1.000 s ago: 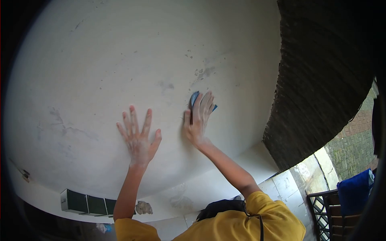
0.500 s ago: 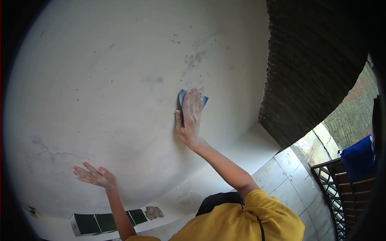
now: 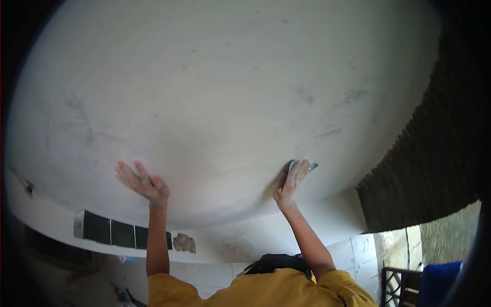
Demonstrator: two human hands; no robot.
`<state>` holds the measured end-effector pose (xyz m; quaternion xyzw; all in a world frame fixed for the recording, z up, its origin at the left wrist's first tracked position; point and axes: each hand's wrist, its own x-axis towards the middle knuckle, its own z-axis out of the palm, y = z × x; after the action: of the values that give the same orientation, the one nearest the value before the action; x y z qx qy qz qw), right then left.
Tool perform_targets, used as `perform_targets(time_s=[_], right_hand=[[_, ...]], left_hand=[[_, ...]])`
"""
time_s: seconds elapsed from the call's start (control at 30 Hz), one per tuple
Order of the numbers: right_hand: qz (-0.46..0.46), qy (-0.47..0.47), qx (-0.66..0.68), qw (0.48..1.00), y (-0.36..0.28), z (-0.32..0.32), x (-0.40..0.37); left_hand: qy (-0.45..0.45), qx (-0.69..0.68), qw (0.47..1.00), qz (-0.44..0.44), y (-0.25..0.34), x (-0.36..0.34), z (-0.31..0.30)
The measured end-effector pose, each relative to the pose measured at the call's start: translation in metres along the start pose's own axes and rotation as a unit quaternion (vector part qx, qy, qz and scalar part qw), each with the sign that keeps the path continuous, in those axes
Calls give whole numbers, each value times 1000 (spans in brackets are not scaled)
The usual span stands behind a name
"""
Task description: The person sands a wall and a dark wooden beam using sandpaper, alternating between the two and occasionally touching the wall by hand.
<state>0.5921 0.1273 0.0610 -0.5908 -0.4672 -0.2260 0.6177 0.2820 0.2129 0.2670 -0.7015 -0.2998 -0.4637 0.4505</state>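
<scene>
A pale wall [image 3: 220,102] with grey scuffs and small marks fills most of the view. My left hand [image 3: 142,182] is against its lower left part, fingers spread, with nothing in it. Farther right, my right hand [image 3: 292,182] presses a blue sheet [image 3: 314,166] to the wall. Only the sheet's edges show, at the fingertips and beside the fingers; the rest is hidden under the hand. Whitish dust covers both hands.
Dark green panels [image 3: 123,234] and a rough grey patch [image 3: 184,243] sit low at the left. A dark ridged surface [image 3: 424,153] borders the wall at right. Below are floor tiles [image 3: 353,251], a dark railing [image 3: 401,281] and blue cloth [image 3: 439,281].
The view has turned and shifted. My right hand, with the blue sheet, is lower on the wall, nearer the bottom edge. My left hand is still spread at the wall.
</scene>
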Motion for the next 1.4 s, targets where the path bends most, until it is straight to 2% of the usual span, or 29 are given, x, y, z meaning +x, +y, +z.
perform_targets(time_s=[0.1,0.2,0.37,0.43,0.5,0.57,0.6,0.63,0.73,0.83,0.93,1.03,1.13,1.2,1.27,1.33,1.4], right_hand=[[-18,-47,-23,998,24,-4,-30],[-12,-109,-11,994,25,-22,-26],[18,-114,37,993,7,-33,-18],[38,-110,42,992,2,-31,-21],[67,-103,42,991,-9,-30,-21],[95,-92,100,986,-26,-28,-18],[111,-88,129,982,-36,-27,-17],[77,-105,127,983,-45,-28,-15],[-15,-145,115,983,-82,-17,-7],[-82,-172,112,975,-119,9,-16],[-152,-172,104,968,-168,47,-37],[-185,-161,90,965,-228,85,-52],[-178,-146,42,972,-269,126,-56],[-203,-67,-72,974,-283,149,-42],[-190,-23,-96,977,-322,150,8],[-218,36,-63,973,-377,137,97],[-307,84,-31,947,-422,128,191]], left_hand=[[-4,-12,1000,-27,5,-4,3],[-9,-29,996,-86,22,-28,2],[-68,-81,972,-208,121,-134,16],[-180,-115,950,-229,166,-186,2],[-335,-177,886,-267,188,-218,-28],[-412,-228,825,-312,185,-228,-62],[-449,-253,790,-332,175,-233,-78],[-442,-219,793,-358,163,-241,-92],[-357,-139,836,-394,80,-257,-117],[-237,-73,883,-398,-33,-231,-120],[-144,-40,940,-308,-146,-196,-114],[-56,-45,972,-223,-241,-179,-107],[-42,-27,979,-197,-313,-178,-103],[-29,-15,986,-164,-343,-186,-96],[-17,-13,992,-128,-354,-195,-92],[1,-4,994,-107,-361,-197,-86],[9,1,995,-97,-359,-197,-87]])
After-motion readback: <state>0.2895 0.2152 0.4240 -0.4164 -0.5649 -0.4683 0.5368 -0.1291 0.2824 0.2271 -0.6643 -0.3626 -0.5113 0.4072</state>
